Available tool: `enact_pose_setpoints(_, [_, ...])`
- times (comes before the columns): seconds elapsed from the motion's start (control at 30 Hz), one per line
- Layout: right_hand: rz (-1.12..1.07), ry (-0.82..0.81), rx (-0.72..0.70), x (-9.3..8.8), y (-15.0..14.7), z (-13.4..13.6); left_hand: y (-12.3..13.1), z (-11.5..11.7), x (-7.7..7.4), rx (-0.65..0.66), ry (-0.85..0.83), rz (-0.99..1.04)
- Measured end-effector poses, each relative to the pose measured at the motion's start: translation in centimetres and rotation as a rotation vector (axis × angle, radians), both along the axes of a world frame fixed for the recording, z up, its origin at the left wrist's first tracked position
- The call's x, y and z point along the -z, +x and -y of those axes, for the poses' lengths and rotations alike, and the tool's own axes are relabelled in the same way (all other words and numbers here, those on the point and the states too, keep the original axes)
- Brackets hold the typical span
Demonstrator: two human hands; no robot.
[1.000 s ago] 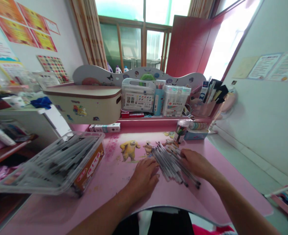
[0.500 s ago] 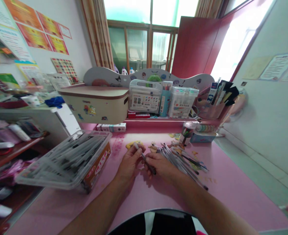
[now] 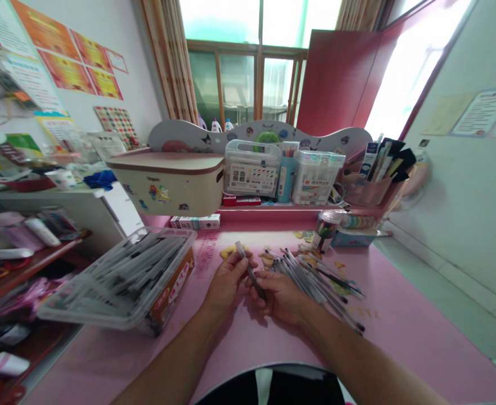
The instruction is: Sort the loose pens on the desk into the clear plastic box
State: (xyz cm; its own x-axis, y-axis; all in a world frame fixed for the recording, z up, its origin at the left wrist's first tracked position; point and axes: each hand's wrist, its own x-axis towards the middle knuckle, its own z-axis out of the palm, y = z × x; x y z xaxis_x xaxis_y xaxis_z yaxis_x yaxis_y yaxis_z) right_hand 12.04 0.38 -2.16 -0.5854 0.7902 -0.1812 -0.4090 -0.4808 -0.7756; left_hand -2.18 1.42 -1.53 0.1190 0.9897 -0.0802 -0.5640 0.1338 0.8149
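Note:
Both my hands meet over the middle of the pink desk (image 3: 248,349), around one slim pen (image 3: 251,274). Its pale end points up and away to the left, and its dark end slants down toward me. My left hand (image 3: 228,277) pinches the pale upper part between thumb and fingers. Around the dark lower part my right hand (image 3: 282,295) is closed, with some fingers hidden beneath. Just right of that hand lies a loose bunch of thin pens (image 3: 309,278). To the left stands a clear plastic box (image 3: 132,323) full of similar grey, translucent pens or pen parts.
Along the desk's back shelf are a cream lidded bin (image 3: 167,188), a clear marker case (image 3: 251,169), a blue pencil tube (image 3: 287,179) and a pink pen holder (image 3: 366,190). A clear jar of pens (image 3: 324,229) stands beside a blue box (image 3: 354,237).
Both hands keep their hold on the pen, which has tilted slightly more upright. The whole view has shifted a little, with things appearing lower and to the right.

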Motion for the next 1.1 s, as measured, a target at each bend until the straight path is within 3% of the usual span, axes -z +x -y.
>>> enact_pose_setpoints(0.2, [0.022, 0.032, 0.053, 0.7, -0.1, 0.0, -0.4, -0.4, 0.0, -0.076, 0.020, -0.067])
enact_pose_setpoints(0.37, [0.027, 0.059, 0.046, 0.9, -0.6, 0.2, 0.1, 0.4, -0.4, -0.007, -0.005, -0.069])
enact_pose_setpoints(0.43, [0.105, 0.148, 0.135, 0.9, -0.6, 0.2, 0.0, 0.6, -0.9, -0.043, 0.020, -0.114])
enact_pose_setpoints(0.5, [0.304, 0.357, 0.339, 0.8, -0.4, 0.2, -0.5, 0.3, -1.1, -0.042, 0.059, -0.193])
enact_pose_setpoints(0.6, [0.667, 0.864, 0.627, 0.4, 0.3, 0.1, -1.5, -0.6, -0.8, 0.182, 0.028, -0.287])
enact_pose_setpoints(0.67, [0.807, 1.167, 0.621, 0.1, 0.6, 0.2, -2.0, -1.0, -0.2, 0.356, -0.045, -0.266])
enact_pose_setpoints(0.73, [0.862, 1.295, 0.502, -0.1, 0.6, 0.6, -2.2, -0.9, 0.2, 0.417, -0.103, -0.177])
enact_pose_setpoints(0.87, [0.847, 1.132, 0.391, -0.3, -0.3, 1.3, -1.5, 0.2, -0.1, 0.312, -0.119, -0.021])
enact_pose_setpoints(1.1, [0.810, 0.852, 0.423, -0.6, -0.3, 1.1, 0.3, 2.6, -2.1, 0.132, -0.147, -0.252])
